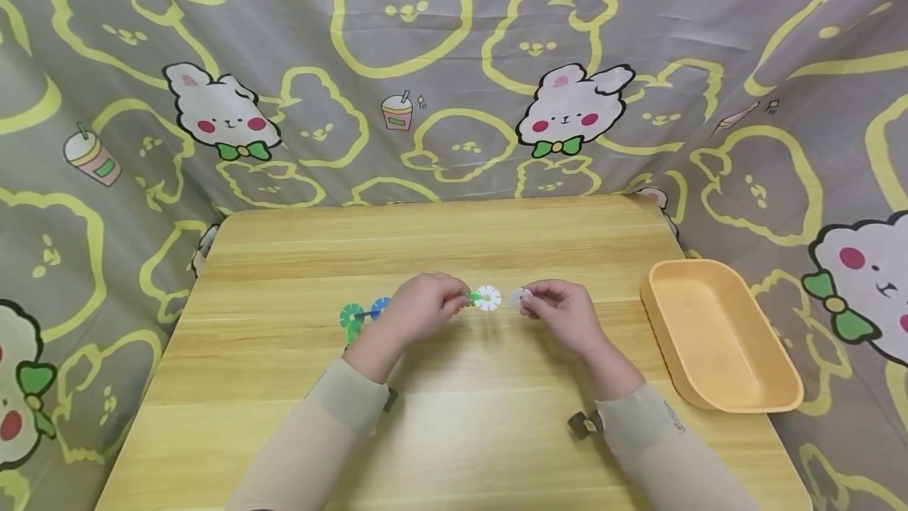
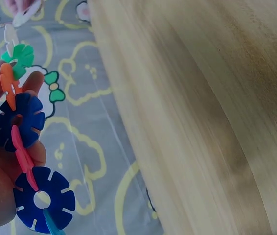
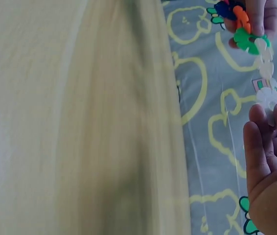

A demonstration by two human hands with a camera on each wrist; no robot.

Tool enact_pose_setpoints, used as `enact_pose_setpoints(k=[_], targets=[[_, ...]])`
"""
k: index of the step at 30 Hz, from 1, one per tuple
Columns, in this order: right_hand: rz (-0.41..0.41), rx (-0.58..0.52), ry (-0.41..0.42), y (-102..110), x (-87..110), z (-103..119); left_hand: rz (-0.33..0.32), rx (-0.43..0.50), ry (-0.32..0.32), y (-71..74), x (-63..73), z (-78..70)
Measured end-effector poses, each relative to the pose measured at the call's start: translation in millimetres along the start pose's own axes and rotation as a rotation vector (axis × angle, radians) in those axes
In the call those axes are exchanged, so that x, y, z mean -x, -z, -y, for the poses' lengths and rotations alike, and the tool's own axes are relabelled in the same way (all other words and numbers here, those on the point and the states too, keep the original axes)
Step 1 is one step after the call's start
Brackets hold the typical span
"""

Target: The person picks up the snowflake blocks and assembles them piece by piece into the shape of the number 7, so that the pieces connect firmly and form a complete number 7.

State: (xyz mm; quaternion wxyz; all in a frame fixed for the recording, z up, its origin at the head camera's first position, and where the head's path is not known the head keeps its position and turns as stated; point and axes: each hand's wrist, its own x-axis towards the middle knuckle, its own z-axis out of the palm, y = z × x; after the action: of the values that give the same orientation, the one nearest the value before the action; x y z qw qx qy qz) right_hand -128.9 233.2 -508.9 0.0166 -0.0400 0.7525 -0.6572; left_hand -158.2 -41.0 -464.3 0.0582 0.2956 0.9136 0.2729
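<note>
My left hand (image 1: 424,307) holds a chain of notched plastic discs, pinching it near an orange disc (image 2: 8,81) and a green disc (image 2: 20,58). At the chain's right end stands a white disc (image 1: 488,298). Blue discs (image 2: 45,196) and a pink disc (image 2: 22,151) follow along the palm. The chain's far end, with a green disc (image 1: 351,315), hangs out left of the wrist. Between thumb and fingers, my right hand (image 1: 563,314) pinches another white disc (image 1: 519,297). A small gap separates the two white discs in the head view.
A yellow-orange plastic bin (image 1: 716,337) stands on the right side of the wooden table (image 1: 284,408). Patterned grey curtain (image 1: 454,38) hangs behind the table and along both sides. Each wrist wears a dark strapped device (image 1: 585,424).
</note>
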Motion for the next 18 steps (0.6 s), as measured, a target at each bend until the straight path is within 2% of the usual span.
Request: enact_pose_setpoints(k=[6, 15, 18], targets=[[0.013, -0.004, 0.049, -6.4, -0.8, 6.3, 0.01, 0.01, -0.008, 0.3, -0.9, -1.1], [0.056, 0.146, 0.222, -8.8, 0.4, 9.5, 0.031, 0.002, -0.021, 1.6, -2.1, -3.2], [0.055, 0.187, 0.25, -9.1, 0.8, 9.9, 0.032, -0.005, -0.017, 2.3, -1.7, -4.0]])
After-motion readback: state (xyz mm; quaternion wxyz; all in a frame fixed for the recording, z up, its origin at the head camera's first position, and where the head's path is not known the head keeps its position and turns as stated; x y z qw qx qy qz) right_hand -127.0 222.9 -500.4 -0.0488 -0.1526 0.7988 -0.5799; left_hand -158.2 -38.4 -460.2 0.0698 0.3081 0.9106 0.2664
